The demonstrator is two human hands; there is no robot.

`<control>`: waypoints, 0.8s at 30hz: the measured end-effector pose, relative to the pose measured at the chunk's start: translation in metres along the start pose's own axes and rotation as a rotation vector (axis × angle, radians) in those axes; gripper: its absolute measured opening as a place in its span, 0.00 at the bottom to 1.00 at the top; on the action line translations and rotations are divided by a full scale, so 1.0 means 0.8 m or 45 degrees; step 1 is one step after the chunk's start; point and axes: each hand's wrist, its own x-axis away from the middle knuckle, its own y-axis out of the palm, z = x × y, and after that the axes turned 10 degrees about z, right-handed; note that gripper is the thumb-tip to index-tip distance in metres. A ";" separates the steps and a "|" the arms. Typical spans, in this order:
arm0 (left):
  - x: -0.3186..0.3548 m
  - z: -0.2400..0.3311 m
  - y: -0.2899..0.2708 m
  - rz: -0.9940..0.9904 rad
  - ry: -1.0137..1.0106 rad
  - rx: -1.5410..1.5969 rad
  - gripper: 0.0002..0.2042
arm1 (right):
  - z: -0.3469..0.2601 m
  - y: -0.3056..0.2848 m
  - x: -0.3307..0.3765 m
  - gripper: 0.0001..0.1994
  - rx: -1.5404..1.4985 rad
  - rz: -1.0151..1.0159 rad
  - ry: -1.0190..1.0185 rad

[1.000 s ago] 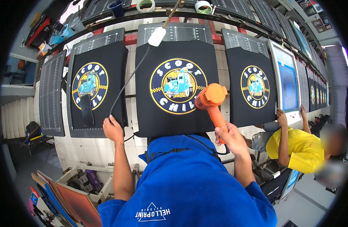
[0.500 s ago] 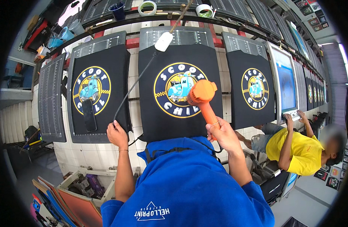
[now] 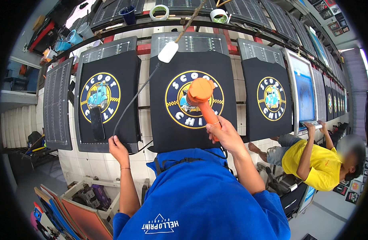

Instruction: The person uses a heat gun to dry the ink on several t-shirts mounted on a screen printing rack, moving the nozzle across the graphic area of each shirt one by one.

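My right hand (image 3: 224, 134) is wrapped round the handle of an orange heat gun (image 3: 201, 91), held over the middle black T-shirt (image 3: 160, 136). The gun covers part of that shirt's round print, a light-blue scooter inside a yellow-edged ring. At the lower corner of the left black T-shirt (image 3: 130, 76), my left hand (image 3: 119, 150) pinches the dark power cord (image 3: 132, 98). This cord runs up to a white socket connector (image 3: 168, 52) hanging over the middle board. A black phone (image 3: 97, 124) lies on the left shirt's print.
Another printed black T-shirt (image 3: 252, 116) lies on the board to the right. Beyond it, a person in a yellow shirt (image 3: 312, 160) holds a blue-meshed screen frame (image 3: 302, 92). Tape rolls (image 3: 159, 13) sit on the far rail. A bin (image 3: 82, 186) stands low at left.
The heat gun has shifted left over the print, with my right hand following. My left hand and the cord have moved slightly left and nearer. The other person's hands have moved a little.
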 end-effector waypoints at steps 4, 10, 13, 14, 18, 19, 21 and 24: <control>-0.018 -0.037 -0.025 0.112 0.010 -0.117 0.14 | -0.023 0.000 -0.022 0.16 -0.061 -0.109 0.106; -0.077 -0.118 -0.064 0.293 0.085 -0.369 0.13 | -0.038 0.005 -0.040 0.16 0.088 -0.204 0.091; -0.115 -0.167 -0.085 0.355 0.153 -0.498 0.12 | -0.038 0.016 -0.044 0.16 0.080 -0.187 -0.007; -0.124 -0.179 -0.091 0.371 0.166 -0.541 0.11 | -0.042 0.015 -0.047 0.16 0.079 -0.186 0.007; -0.166 -0.180 -0.109 0.375 0.079 -0.964 0.11 | -0.039 0.012 -0.061 0.15 0.090 -0.153 -0.037; -0.178 -0.176 -0.111 0.394 0.012 -0.927 0.12 | -0.036 0.012 -0.064 0.15 0.099 -0.139 -0.073; -0.200 -0.176 -0.118 0.431 -0.125 -0.860 0.12 | -0.044 0.009 -0.069 0.15 0.051 -0.134 -0.028; -0.232 -0.180 -0.123 0.502 -0.232 -0.883 0.12 | -0.046 0.009 -0.071 0.14 0.056 -0.116 -0.080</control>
